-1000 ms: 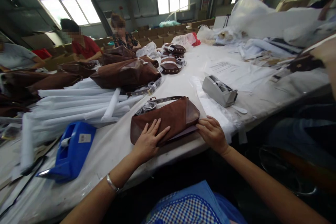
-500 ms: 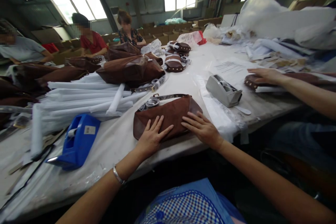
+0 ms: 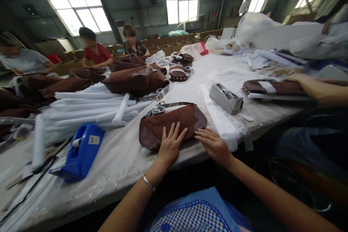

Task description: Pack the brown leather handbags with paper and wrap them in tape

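Note:
A brown handbag (image 3: 157, 128) lies on its side at the table's near edge, its studded strap and some clear wrapping along the far side. My left hand (image 3: 172, 143) rests on the bag's front face with the fingers spread. At the bag's right end, my right hand (image 3: 214, 145) touches the lower corner with its fingers stretched out. A bit of white stuffing or wrap pokes out under the bag's left end. A grey tape dispenser (image 3: 226, 98) stands beyond my right hand, and a blue tape dispenser (image 3: 80, 152) sits to the left.
White paper rolls (image 3: 89, 107) lie in a heap at left, with several brown bags (image 3: 136, 79) behind them. At right a co-worker's arm (image 3: 318, 87) rests on another brown bag (image 3: 285, 87). Plastic sheets (image 3: 223, 119) cover the table nearby. Other people stand across the table.
My left hand has slid right across the bag toward its middle. My right hand has shifted down to the bag's lower right corner. The co-worker's hand at right has moved along their bag.

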Action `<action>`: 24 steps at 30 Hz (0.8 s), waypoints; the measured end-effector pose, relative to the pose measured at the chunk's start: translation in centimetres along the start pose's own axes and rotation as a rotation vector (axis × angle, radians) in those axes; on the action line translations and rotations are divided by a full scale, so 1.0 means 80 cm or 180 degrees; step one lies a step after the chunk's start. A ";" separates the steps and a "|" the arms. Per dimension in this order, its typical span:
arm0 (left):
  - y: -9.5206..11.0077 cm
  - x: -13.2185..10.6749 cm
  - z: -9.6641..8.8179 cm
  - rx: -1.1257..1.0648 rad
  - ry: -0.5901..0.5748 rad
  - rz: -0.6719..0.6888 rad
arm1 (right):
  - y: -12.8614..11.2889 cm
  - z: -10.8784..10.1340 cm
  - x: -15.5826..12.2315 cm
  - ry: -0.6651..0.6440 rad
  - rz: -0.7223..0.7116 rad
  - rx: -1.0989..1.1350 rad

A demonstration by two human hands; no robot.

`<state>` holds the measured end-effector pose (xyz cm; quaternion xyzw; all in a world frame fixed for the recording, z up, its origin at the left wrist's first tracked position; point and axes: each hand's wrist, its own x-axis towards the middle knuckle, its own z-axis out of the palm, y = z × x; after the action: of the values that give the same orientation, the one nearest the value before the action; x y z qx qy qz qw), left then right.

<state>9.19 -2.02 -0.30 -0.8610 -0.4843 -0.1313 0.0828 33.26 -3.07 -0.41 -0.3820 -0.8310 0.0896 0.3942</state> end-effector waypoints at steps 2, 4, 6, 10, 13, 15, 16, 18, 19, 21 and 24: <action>-0.002 -0.002 0.002 -0.0029 0.0029 0.0006 | -0.014 -0.006 -0.012 0.0474 0.1038 0.0552; -0.002 -0.003 0.002 -0.0049 0.0033 0.0006 | -0.022 -0.008 -0.017 0.0661 0.2298 0.1412; -0.002 -0.003 0.000 -0.0067 0.0012 -0.0008 | -0.023 -0.008 -0.015 0.0537 0.3281 0.2507; -0.001 -0.002 -0.003 -0.0134 -0.0021 -0.0003 | -0.015 -0.001 0.003 0.0434 0.3891 0.3970; -0.002 -0.002 -0.005 -0.0164 0.0011 0.0037 | -0.011 0.006 0.020 0.0576 0.3903 0.4206; -0.004 -0.001 -0.008 -0.0167 0.0047 0.0011 | -0.013 0.012 0.030 0.0714 0.3906 0.4193; -0.005 -0.001 -0.009 -0.0175 0.0068 -0.0011 | -0.016 0.014 0.034 0.0768 0.3915 0.4182; -0.008 -0.002 -0.014 -0.0202 0.0112 -0.0032 | -0.025 0.019 0.043 0.0813 0.3969 0.4216; -0.010 -0.003 -0.015 -0.0210 0.0138 -0.0028 | -0.031 0.021 0.047 0.0809 0.3990 0.4253; -0.013 -0.006 -0.016 -0.0188 0.0227 -0.0030 | -0.048 0.023 0.055 0.0771 0.3861 0.4391; -0.017 -0.010 -0.011 -0.0052 0.0544 -0.0146 | -0.076 0.024 0.067 0.0636 0.3150 0.4704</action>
<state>7.51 -2.19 0.35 -0.8360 -0.4940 -0.2100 0.1138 26.34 -3.23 4.19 -0.3513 -0.2631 0.7282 0.5264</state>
